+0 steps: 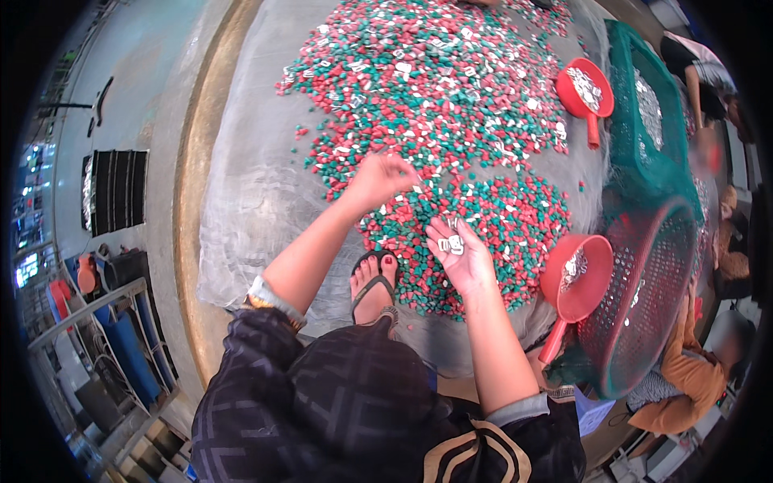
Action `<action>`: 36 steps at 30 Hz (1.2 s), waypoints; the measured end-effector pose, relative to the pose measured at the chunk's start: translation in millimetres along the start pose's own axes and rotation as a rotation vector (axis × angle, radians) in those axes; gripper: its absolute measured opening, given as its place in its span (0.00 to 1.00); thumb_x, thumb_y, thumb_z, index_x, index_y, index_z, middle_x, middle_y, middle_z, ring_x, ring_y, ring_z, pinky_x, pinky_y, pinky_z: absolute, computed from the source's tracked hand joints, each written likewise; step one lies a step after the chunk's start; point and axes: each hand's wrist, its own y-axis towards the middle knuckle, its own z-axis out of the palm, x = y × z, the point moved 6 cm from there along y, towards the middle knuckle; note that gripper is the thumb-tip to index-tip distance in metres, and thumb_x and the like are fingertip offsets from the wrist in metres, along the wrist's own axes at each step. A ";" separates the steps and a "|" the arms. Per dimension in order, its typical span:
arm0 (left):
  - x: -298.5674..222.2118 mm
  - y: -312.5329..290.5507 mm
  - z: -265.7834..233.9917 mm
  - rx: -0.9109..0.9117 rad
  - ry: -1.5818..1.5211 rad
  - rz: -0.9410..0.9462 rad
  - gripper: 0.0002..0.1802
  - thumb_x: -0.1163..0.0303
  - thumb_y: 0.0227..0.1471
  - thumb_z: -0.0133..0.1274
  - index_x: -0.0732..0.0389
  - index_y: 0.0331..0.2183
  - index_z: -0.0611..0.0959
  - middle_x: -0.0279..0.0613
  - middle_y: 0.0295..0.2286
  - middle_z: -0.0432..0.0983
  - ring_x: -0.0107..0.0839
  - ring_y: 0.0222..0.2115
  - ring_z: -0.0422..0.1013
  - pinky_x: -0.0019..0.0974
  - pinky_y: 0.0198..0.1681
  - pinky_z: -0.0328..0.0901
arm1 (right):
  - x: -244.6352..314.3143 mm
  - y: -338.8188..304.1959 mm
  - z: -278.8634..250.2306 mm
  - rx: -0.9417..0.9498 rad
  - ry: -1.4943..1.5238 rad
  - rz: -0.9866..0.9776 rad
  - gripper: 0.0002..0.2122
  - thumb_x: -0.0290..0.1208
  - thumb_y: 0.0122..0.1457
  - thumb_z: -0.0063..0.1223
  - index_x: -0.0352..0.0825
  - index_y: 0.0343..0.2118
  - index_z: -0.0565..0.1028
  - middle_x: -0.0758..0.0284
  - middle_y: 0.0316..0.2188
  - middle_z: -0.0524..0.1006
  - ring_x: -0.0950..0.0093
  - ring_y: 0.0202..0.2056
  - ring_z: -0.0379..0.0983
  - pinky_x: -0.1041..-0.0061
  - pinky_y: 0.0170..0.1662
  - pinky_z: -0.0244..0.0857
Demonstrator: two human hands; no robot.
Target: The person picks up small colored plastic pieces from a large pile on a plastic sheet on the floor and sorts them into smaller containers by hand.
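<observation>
Left hand (375, 180) over the pile (507, 217), fingers half curled, whether gripping anything I cannot tell; to its right and lower in view, pale pieces (454, 244) lie in the loosely open, upturned right hand (470, 269)

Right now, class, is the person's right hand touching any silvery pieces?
Touching: the head view shows several silvery pieces resting on the right hand, held palm up.

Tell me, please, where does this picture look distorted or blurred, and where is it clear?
Head view: the tan ledge bends strongly, and the corners go black; head view: a co-worker's head at right is smeared; head view: the right hand and its pale pieces look fairly clear.
</observation>
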 end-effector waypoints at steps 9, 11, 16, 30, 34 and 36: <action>-30.3 -33.7 44.0 0.248 -0.384 -0.303 0.23 0.57 0.56 0.44 0.67 0.43 0.74 0.43 0.31 0.77 0.27 0.32 0.72 0.28 0.36 0.66 | 16.3 -7.7 0.2 0.009 0.117 -0.011 0.09 0.31 0.59 0.43 0.34 0.41 0.65 0.48 0.44 0.70 0.57 0.45 0.70 0.61 0.45 0.68; -36.1 -33.8 50.8 0.368 -0.746 -0.386 0.33 0.47 0.57 0.35 0.67 0.49 0.67 0.51 0.37 0.75 0.35 0.37 0.73 0.33 0.41 0.67 | 22.5 -8.1 -1.1 0.041 0.137 -0.018 0.09 0.31 0.60 0.43 0.35 0.40 0.64 0.47 0.45 0.69 0.56 0.47 0.68 0.60 0.46 0.68; -66.7 -36.4 69.6 0.417 -1.167 -0.432 0.42 0.39 0.55 0.24 0.67 0.56 0.56 0.61 0.46 0.66 0.45 0.44 0.69 0.42 0.47 0.65 | 38.4 -6.2 -20.2 0.037 0.181 -0.073 0.08 0.32 0.59 0.43 0.35 0.39 0.65 0.49 0.46 0.69 0.58 0.46 0.69 0.60 0.46 0.68; -196.1 -27.7 278.1 0.863 -0.213 0.154 0.42 0.48 0.55 0.40 0.61 0.60 0.42 0.54 0.59 0.39 0.43 0.60 0.39 0.40 0.60 0.42 | 37.3 -4.6 -64.6 -0.106 0.024 -0.119 0.15 0.42 0.60 0.42 0.39 0.43 0.69 0.69 0.41 0.73 0.75 0.41 0.70 0.71 0.40 0.66; -202.0 2.7 262.2 0.639 -0.193 0.253 0.42 0.46 0.55 0.39 0.63 0.59 0.47 0.56 0.59 0.42 0.42 0.60 0.42 0.39 0.60 0.42 | 56.7 -12.3 -53.3 -0.104 0.154 -0.181 0.11 0.34 0.57 0.48 0.36 0.41 0.69 0.68 0.33 0.75 0.74 0.33 0.73 0.67 0.37 0.68; -178.4 25.0 227.7 0.471 -0.227 0.151 0.35 0.49 0.55 0.41 0.59 0.57 0.57 0.50 0.55 0.54 0.40 0.56 0.52 0.39 0.57 0.48 | 73.4 -16.2 -57.5 -0.018 0.247 -0.196 0.10 0.33 0.55 0.51 0.37 0.39 0.71 0.66 0.29 0.75 0.72 0.30 0.73 0.69 0.34 0.69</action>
